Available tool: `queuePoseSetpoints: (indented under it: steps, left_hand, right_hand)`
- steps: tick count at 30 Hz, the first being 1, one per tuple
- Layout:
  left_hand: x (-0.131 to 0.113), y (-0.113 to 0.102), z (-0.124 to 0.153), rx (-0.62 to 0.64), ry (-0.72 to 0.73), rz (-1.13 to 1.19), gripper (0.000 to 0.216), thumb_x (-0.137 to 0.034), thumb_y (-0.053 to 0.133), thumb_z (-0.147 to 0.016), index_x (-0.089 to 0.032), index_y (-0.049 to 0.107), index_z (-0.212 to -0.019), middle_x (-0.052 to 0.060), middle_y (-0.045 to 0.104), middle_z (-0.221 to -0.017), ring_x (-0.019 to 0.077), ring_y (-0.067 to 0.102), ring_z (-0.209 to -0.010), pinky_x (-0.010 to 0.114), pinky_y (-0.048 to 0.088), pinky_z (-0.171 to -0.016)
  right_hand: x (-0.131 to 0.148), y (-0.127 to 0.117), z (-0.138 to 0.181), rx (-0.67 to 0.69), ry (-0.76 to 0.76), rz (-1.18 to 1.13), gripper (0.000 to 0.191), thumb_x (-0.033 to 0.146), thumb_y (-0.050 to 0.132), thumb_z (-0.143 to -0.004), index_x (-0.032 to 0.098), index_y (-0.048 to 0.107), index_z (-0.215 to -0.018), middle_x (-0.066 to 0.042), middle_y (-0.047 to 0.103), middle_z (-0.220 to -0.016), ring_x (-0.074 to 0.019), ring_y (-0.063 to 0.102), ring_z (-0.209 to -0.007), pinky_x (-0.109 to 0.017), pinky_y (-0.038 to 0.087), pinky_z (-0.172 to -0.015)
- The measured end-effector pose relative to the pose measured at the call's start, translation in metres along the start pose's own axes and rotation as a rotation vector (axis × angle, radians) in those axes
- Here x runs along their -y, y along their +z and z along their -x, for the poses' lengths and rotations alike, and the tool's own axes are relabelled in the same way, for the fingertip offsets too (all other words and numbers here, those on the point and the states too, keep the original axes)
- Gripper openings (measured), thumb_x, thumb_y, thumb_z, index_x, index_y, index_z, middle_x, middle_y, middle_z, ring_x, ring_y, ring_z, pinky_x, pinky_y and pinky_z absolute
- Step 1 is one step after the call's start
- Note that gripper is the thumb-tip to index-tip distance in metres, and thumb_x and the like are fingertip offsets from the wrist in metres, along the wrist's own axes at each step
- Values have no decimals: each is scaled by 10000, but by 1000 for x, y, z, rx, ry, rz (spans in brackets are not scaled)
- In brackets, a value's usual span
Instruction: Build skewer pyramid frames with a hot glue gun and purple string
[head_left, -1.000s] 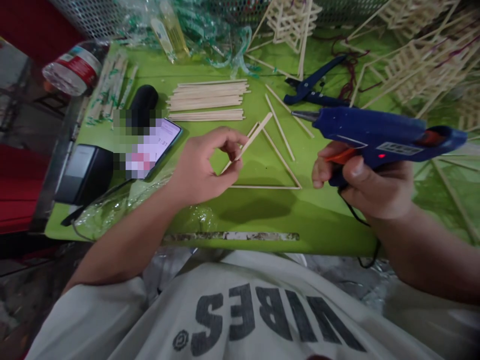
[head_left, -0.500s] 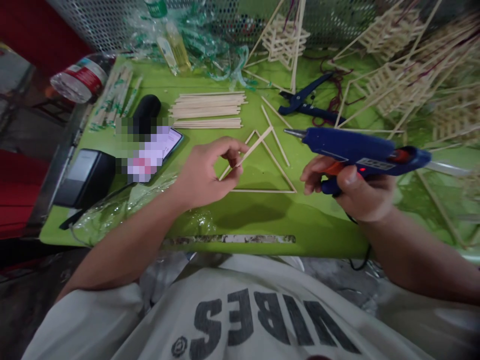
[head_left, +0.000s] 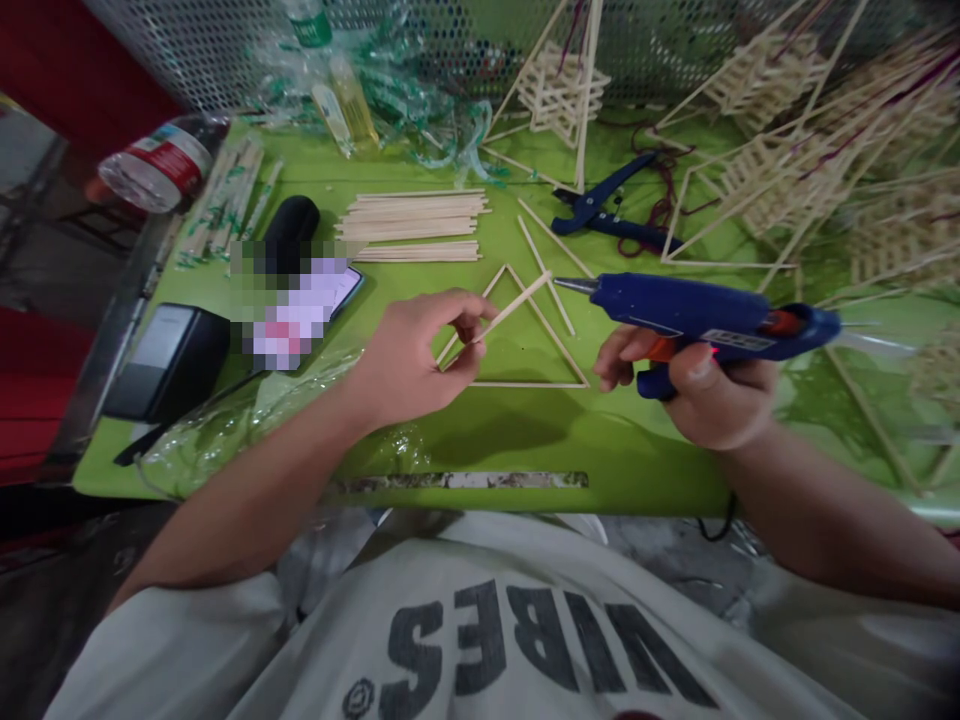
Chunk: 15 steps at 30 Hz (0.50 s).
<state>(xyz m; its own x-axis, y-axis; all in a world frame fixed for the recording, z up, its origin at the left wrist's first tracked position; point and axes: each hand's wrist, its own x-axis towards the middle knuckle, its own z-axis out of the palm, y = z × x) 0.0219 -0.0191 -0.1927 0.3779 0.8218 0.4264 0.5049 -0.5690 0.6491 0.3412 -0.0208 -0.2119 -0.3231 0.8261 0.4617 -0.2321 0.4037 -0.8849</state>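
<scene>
Between thumb and fingers, my left hand (head_left: 424, 350) pinches a thin wooden stick (head_left: 517, 302) that slants up to the right. My right hand (head_left: 709, 395) is wrapped round the grip of a blue hot glue gun (head_left: 682, 308) with a lit red light. The gun's metal nozzle is at the stick's far end, touching or nearly so. Beneath, a triangle of sticks (head_left: 532, 384) lies on the green table (head_left: 480, 440); my left hand hides its left corner. Two loose sticks (head_left: 556, 290) rest just right of it.
Stacked sticks (head_left: 412, 215) lie beyond my left hand. Blue pliers-like cutters (head_left: 604, 205) and woven stick frames (head_left: 795, 180) fill the back right. At left are a phone (head_left: 300, 310), a black box (head_left: 169, 360), wrapped sticks (head_left: 229, 190) and a plastic bottle (head_left: 161, 165).
The glue gun has moved left and slightly down, bringing its nozzle to the tip of the stick. My left hand keeps its pinch on the stick, which has dipped slightly.
</scene>
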Motion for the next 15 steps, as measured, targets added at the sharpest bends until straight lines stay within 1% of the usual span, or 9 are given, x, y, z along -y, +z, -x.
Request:
queuePoseSetpoints:
  steps: [4, 9, 15]
  left_hand:
    - [0, -1, 0, 15, 5, -5, 181, -129, 738, -978, -225, 797, -1121, 15, 844, -960, 158, 813, -875, 296, 664, -828]
    - [-1, -1, 0, 19, 11, -12, 154, -117, 744, -982, -217, 790, -1090, 8, 849, -964, 143, 814, -879, 268, 646, -827]
    - [-3, -2, -2, 38, -34, -5, 90, -148, 734, -997, -195, 794, -1046, 10, 845, -958, 142, 802, -881, 253, 639, -849]
  right_hand:
    - [-2, 0, 3, -35, -26, 25, 227, 417, 742, -1126, 237, 876, -1089, -73, 813, -908, -208, 789, -702, -339, 615, -554]
    - [-3, -2, 4, -48, -42, 24, 183, 369, 745, -1126, 233, 853, -1069, -58, 789, -891, -199, 789, -718, -346, 637, -587]
    - [-4, -1, 0, -92, -11, 13, 282, 453, 790, -1098, 200, 838, -983, -61, 744, -827, -195, 763, -686, -336, 657, -570]
